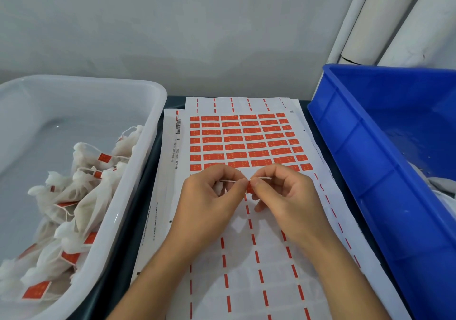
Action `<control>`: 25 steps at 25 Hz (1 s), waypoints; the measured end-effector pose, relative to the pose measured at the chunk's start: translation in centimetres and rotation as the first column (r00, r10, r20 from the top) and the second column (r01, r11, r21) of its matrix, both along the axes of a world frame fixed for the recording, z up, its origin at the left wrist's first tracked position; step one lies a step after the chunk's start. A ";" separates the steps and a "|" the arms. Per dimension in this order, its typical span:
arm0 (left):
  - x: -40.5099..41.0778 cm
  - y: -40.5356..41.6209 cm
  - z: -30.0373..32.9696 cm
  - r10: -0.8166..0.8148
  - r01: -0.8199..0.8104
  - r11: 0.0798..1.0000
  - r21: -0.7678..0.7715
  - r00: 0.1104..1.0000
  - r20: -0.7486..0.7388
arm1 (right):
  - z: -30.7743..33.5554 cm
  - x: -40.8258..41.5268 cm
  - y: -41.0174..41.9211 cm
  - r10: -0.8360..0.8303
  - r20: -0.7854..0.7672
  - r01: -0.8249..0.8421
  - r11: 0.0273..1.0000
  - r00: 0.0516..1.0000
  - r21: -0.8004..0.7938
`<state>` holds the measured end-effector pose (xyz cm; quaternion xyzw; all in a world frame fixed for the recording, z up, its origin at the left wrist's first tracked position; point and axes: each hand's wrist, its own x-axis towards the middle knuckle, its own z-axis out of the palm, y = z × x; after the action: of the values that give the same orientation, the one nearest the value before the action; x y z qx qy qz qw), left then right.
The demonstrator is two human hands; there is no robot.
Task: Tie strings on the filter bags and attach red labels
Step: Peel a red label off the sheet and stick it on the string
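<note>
- Red label [249, 188] mid-frame, pinched onto the string [233, 181] by both hands: left hand [212, 193], right hand [283, 191].
- Looks thin and floppy, so I'd pinch the label edges.
- Finished bags [74, 196] sit lower left.

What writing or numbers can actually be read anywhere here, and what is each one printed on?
Sheet margin, sideways number beside a barcode: roughly "0802-1600 14458-56", uncertain.
Lower margin of the sheet: fine print, too small to read.
Red labels on the sheet: pale marks, too blurred to read.
Labels on the filter bags in the white tub: unreadable.
Blue crate: no text.
</note>
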<state>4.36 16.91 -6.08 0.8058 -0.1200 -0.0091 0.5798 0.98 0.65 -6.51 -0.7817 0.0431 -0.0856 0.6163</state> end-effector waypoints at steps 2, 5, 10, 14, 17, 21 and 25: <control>0.0 0.0 0.1 -0.012 0.012 1.000 0.014 1.000 -0.007 | 0.0 -0.1 0.1 0.004 0.000 -0.004 1.000 1.000 -0.019; -0.1 -0.3 0.1 -0.015 0.016 1.000 0.021 1.000 -0.025 | 0.1 -0.2 0.0 -0.007 0.010 0.008 0.999 1.000 -0.041; 0.0 -0.2 0.0 0.003 -0.003 1.000 -0.011 1.000 -0.026 | 0.1 -0.1 0.0 -0.035 0.004 0.035 0.999 0.999 0.021; 0.1 0.0 -0.1 -0.028 0.028 1.000 -0.014 0.999 -0.020 | 0.1 -0.2 0.0 -0.025 0.005 0.025 0.999 1.000 -0.042; 0.0 -0.3 -0.1 -0.031 0.030 1.000 -0.004 0.999 -0.011 | 0.1 -0.2 0.2 -0.055 0.017 0.056 0.997 0.998 -0.056; 0.3 0.5 -0.1 0.031 -0.033 0.998 0.056 0.999 0.043 | 0.3 -0.2 0.0 -0.149 0.050 0.147 0.989 0.988 0.032; 1.0 2.2 -0.2 -0.007 -0.013 0.943 0.334 0.998 0.059 | 0.2 -0.1 0.0 -0.195 0.070 0.195 0.981 0.978 0.002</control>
<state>5.34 19.14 -6.27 0.8925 -0.1329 -0.0046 0.4311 0.85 0.67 -6.30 -0.7718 0.0978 -0.1730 0.6040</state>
